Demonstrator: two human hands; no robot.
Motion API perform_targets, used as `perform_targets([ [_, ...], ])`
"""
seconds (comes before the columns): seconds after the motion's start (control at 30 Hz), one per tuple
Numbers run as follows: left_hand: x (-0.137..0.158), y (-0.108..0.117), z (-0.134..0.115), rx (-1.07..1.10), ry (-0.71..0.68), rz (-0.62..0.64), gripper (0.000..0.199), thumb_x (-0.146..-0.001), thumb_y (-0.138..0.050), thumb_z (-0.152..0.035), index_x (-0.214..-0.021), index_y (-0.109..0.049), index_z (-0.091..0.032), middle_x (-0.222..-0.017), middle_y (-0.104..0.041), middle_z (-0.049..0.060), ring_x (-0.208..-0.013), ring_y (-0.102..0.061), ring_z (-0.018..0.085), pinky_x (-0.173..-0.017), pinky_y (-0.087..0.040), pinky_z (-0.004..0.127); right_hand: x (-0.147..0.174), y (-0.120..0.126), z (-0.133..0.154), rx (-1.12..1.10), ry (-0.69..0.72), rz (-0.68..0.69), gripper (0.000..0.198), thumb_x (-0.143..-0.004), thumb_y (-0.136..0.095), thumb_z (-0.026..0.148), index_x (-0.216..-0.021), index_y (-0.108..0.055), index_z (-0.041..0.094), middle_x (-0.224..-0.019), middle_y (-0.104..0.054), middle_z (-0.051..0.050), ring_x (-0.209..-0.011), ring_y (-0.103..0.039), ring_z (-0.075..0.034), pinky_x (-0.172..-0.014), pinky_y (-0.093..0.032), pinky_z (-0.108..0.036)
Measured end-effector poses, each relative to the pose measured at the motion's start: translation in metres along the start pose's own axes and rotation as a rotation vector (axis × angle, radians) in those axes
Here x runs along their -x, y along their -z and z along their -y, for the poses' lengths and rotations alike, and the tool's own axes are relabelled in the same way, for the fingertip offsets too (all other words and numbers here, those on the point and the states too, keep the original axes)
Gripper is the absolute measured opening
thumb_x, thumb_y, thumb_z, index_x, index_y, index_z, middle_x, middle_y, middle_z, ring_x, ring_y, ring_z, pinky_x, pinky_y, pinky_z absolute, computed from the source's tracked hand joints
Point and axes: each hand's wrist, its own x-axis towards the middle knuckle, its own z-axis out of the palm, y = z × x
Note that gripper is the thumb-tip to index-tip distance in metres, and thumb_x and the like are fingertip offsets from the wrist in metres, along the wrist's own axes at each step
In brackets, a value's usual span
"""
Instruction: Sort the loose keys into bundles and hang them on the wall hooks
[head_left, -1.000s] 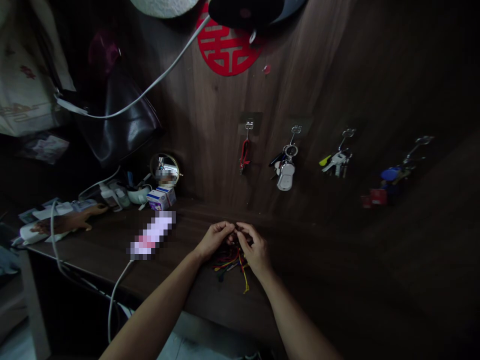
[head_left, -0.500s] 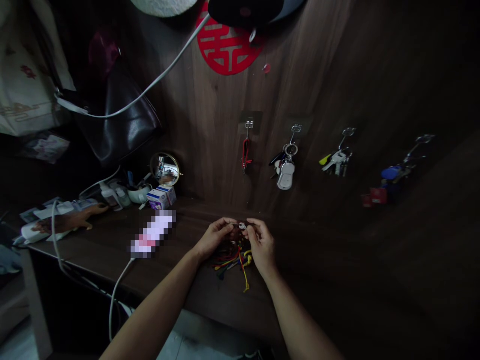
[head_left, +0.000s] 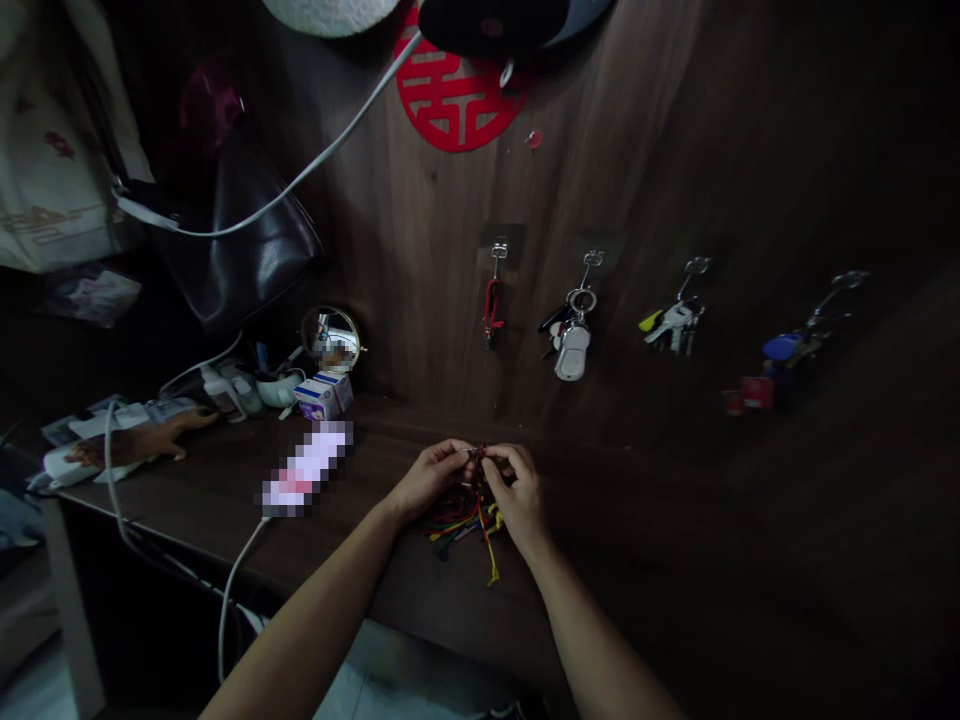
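Low over the dark wooden desktop [head_left: 495, 610], my two hands meet in front of me. My left hand [head_left: 435, 480] pinches a small metal key ring [head_left: 472, 453] between thumb and fingers. Close against it, my right hand [head_left: 517, 495] is closed in a pinch on a small key, now mostly covered by the fingers. Below and between the hands lies a bunch of coloured cords [head_left: 457, 515], red, yellow, green and blue, with knotted ends. One yellow cord [head_left: 491, 555] trails towards the desk's front edge. How the cords join the ring is hidden.
On the wall hang a red strap [head_left: 492, 305] and key bunches [head_left: 572, 350], [head_left: 679, 322], [head_left: 784, 348] on hooks. Left are a pixelated phone [head_left: 307, 470] with a cable [head_left: 232, 580], small boxes [head_left: 324, 397], a round mirror [head_left: 331, 340], bottles [head_left: 221, 390] and a black bag [head_left: 259, 240].
My right hand has shifted slightly left, closer to my left hand. The silver key that showed between the fingertips is now mostly covered. The cords have hardly moved.
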Motion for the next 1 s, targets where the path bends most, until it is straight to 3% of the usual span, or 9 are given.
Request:
perform_targets([
  [0.23, 0.001, -0.002, 0.000, -0.117, 0.012, -0.044, 0.031, -0.072, -0.065, -0.044, -0.082, -0.064, -0.014, -0.071, -0.059, 0.001, -0.065, -0.053, 0.011, -0.068, -0.042, 0.024, -0.001, 0.000, -0.002, -0.046, 0.005, 0.012, 0.012, -0.082, -0.052, 0.028, -0.073, -0.058, 0.021, -0.077, -0.058, -0.002, -0.078, -0.054, -0.018, -0.068, -0.044, -0.029],
  [0.4, 0.003, -0.006, -0.006, -0.398, -0.194, -0.190, 0.035, -0.075, -0.059, -0.048, -0.087, -0.068, -0.016, -0.090, -0.064, 0.005, -0.089, -0.055, 0.019, -0.081, -0.041, 0.026, -0.001, 0.001, 0.000, -0.040, -0.006, 0.002, 0.015, -0.084, -0.050, 0.029, -0.075, -0.057, 0.021, -0.076, -0.057, -0.003, -0.076, -0.054, -0.017, -0.065, -0.044, -0.027],
  [0.63, 0.001, -0.014, -0.006, -0.470, -0.246, -0.187, 0.028, -0.070, -0.065, -0.044, -0.072, -0.062, -0.015, -0.066, -0.058, -0.001, -0.065, -0.049, 0.012, -0.064, -0.040, 0.022, -0.001, 0.003, 0.001, -0.058, 0.024, -0.019, 0.016, -0.084, -0.049, 0.031, -0.076, -0.058, 0.021, -0.077, -0.059, -0.003, -0.077, -0.055, -0.017, -0.066, -0.044, -0.027],
  [0.8, -0.008, -0.022, -0.031, -0.496, -0.281, -0.191, 0.030, -0.072, -0.063, -0.044, -0.066, -0.058, -0.015, -0.062, -0.055, -0.002, -0.061, -0.047, 0.011, -0.060, -0.038, 0.021, -0.001, 0.003, -0.003, -0.077, -0.048, -0.058, 0.020, -0.086, -0.045, 0.033, -0.080, -0.060, 0.020, -0.078, -0.062, -0.003, -0.075, -0.056, -0.017, -0.067, -0.044, -0.027],
  [1.0, -0.031, -0.036, -0.078, -0.501, -0.421, -0.258, 0.026, -0.074, -0.060, -0.042, -0.069, -0.059, -0.016, -0.071, -0.058, -0.001, -0.070, -0.050, 0.012, -0.068, -0.040, 0.021, 0.000, 0.001, -0.010, -0.087, -0.149, -0.105, 0.022, -0.085, -0.046, 0.036, -0.083, -0.061, 0.020, -0.079, -0.065, -0.003, -0.077, -0.059, -0.018, -0.071, -0.044, -0.028],
])
